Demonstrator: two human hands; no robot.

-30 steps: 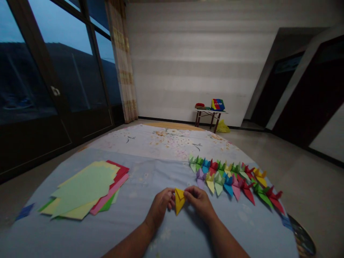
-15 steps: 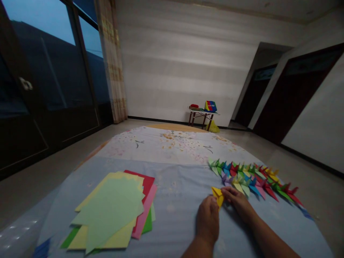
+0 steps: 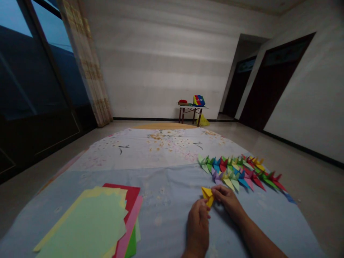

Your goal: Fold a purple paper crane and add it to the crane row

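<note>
A small yellow folded paper piece [image 3: 208, 196] is pinched between my two hands, near the cloth's lower middle. My left hand [image 3: 197, 229] grips its lower edge from below, and the fingers of my right hand [image 3: 228, 202] hold its right side. Just beyond my right hand, a double row of several multicoloured origami cranes [image 3: 236, 173] lies on the blue cloth. To the left of my hands lies a stack of coloured paper sheets [image 3: 88, 225] in green, yellow, red and pink, cut off by the frame's bottom edge.
A pale blue and floral cloth [image 3: 161, 154] covers the floor under everything. Far back stands a small folding table [image 3: 192, 107] with a red item and a striped box, a yellow bag [image 3: 202, 121] below it. Glass doors and a curtain [image 3: 83, 61] stand left.
The view has swung and tilted up, so the room sits differently and my hands appear lower right. The yellow piece stays held between both hands, and the paper stack and cranes have not shifted on the cloth.
</note>
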